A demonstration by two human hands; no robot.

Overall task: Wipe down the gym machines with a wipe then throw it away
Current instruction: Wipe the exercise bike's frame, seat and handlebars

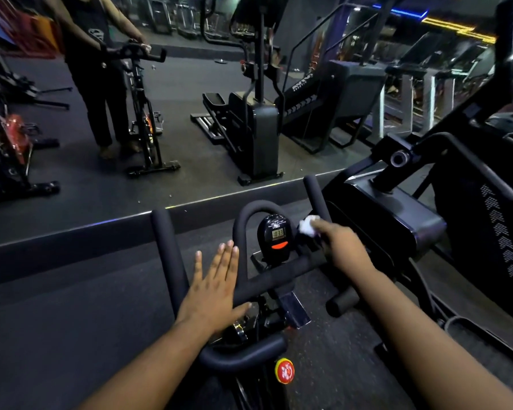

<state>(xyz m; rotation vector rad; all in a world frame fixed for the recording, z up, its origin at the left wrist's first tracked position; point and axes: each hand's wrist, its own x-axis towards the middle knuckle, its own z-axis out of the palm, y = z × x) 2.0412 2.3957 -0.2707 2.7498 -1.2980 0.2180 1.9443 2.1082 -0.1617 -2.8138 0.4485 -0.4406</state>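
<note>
A dim gym room with a dark rubber floor (pixel 71 306) — matte and faintly speckled. Ahead stands a large wall mirror (pixel 175 84), its lower edge marked by a dark ledge (pixel 71 232) with a thin bright strip that slants up to the right. The mirror reflects a row of treadmills (pixel 412 93), a stair climber (pixel 332 96) and an elliptical trainer (pixel 249 119). At the left edge shows a bike with a red flywheel (pixel 15 137). Blue and yellow light strips (pixel 444 22) glow at the upper right — the only strong colour in the gloom.
</note>
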